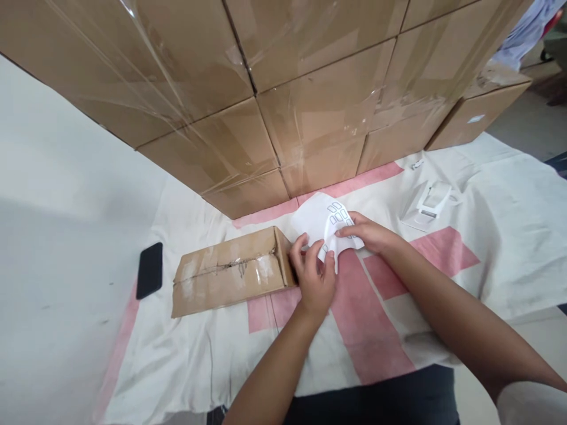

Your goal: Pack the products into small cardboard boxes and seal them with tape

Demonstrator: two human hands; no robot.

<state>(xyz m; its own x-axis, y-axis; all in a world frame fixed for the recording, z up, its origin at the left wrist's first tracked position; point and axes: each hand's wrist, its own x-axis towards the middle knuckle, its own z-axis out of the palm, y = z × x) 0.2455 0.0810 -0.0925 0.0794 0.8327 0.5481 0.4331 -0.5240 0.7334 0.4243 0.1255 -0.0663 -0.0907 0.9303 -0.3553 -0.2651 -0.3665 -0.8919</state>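
Both hands hold a white sheet (316, 219) printed with small grey rounded rectangles, like a sticker sheet. My left hand (313, 273) pinches its lower edge with fingers curled. My right hand (367, 232) grips the sheet's right side, thumb and fingers pressed on it. The sheet curls just above a white and pink cloth (390, 330). A small taped cardboard box (230, 270) lies directly left of my left hand.
A wall of large cardboard boxes wrapped in clear film (283, 88) stands behind. A black phone (149, 270) lies on the left. A white plastic holder (427, 203) sits on the cloth at right. Another person's clothing (527, 29) shows at the top right.
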